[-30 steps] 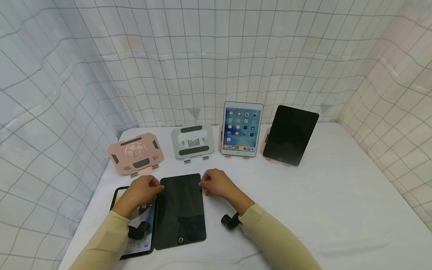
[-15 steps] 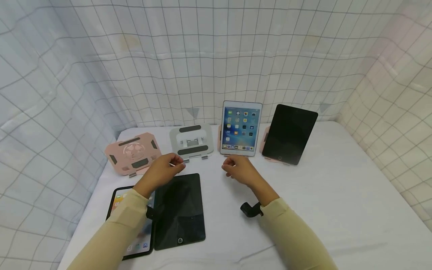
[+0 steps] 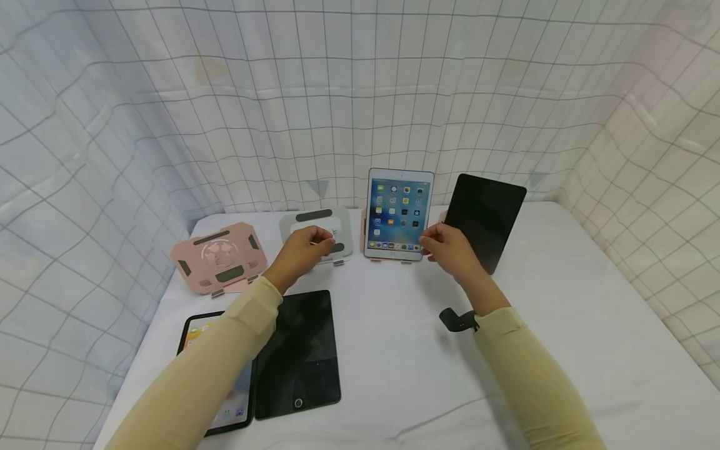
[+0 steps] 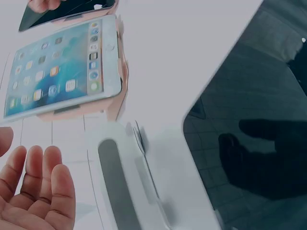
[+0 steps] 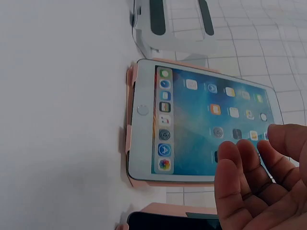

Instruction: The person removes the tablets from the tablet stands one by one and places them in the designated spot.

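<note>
My left hand [image 3: 302, 255] hovers in front of the grey tablet stand [image 3: 344, 224], fingers loosely bent and holding nothing. To its right, a white tablet [image 3: 398, 212] with a lit home screen leans on a pink stand. My right hand [image 3: 452, 250] overlaps that tablet's lower right corner in the head view; the right wrist view shows its relaxed fingers [image 5: 228, 182] in front of the screen, with nothing between them. Behind the right hand, a dark-screened black tablet [image 3: 488, 212] leans on another pink stand, its lower part partly hidden.
At the left stands a bare pink tablet stand [image 3: 219, 257]. Nearer me, a black tablet [image 3: 304, 356] lies flat beside a lit tablet [image 3: 233, 409], which my left sleeve partly covers. A white gridded curtain [image 3: 315, 112] encloses the back and sides of the white table [image 3: 394, 350].
Both hands have left the edges of the flat black tablet and moved forward and right, toward the white tablet on its stand. The tablets and stands have stayed in place.
</note>
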